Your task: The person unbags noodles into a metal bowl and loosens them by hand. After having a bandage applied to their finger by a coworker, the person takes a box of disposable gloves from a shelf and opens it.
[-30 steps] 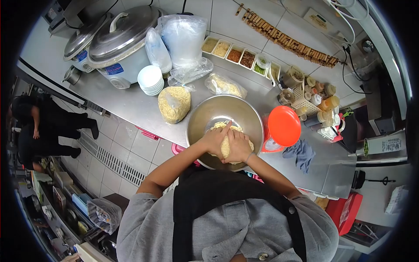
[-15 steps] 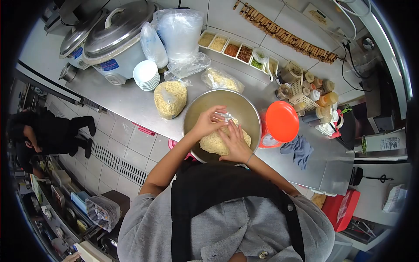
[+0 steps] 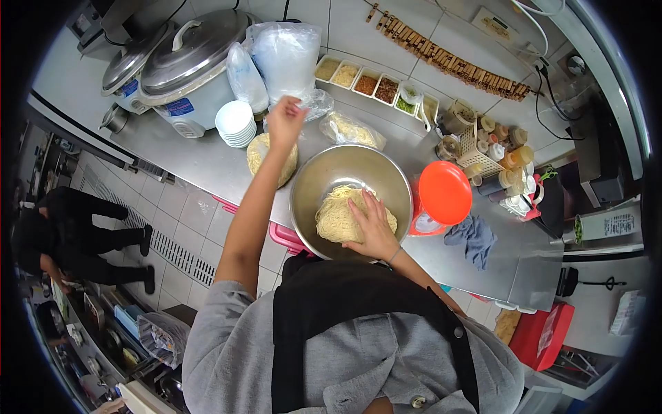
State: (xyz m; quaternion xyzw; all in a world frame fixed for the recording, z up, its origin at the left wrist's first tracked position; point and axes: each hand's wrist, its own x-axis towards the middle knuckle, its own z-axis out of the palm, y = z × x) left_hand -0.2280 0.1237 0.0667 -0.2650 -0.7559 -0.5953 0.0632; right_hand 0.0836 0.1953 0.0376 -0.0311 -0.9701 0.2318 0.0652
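Observation:
My right hand (image 3: 372, 231) lies with fingers spread on a mound of thin yellow noodles (image 3: 336, 215) inside a large steel mixing bowl (image 3: 310, 181). My left hand (image 3: 285, 124) is raised beyond the bowl's rim, its fingers drawn together. Something pale shows at its fingertips, too small to make out. Below that hand and wrist stands a bag of noodles (image 3: 261, 155), partly covered by the forearm. Close to the fingers lies crumpled clear plastic (image 3: 318, 103), beside a tall bundle of plastic bags (image 3: 284, 58). A second clear bag of noodles (image 3: 353, 130) rests behind the bowl.
Stacked white bowls (image 3: 235, 124) and a large rice cooker (image 3: 189, 76) stand left. Topping containers (image 3: 365, 83) line the wall. Right of the mixing bowl are an orange-red lid (image 3: 445, 193), a grey cloth (image 3: 471, 238) and a sauce-bottle basket (image 3: 476, 148). A person (image 3: 76, 238) stands far left.
My left hand has moved up and left, out of the bowl to above the bagged noodles. Shiny clear plastic on the noodles is gone. My right hand stays on them. The other person has shifted.

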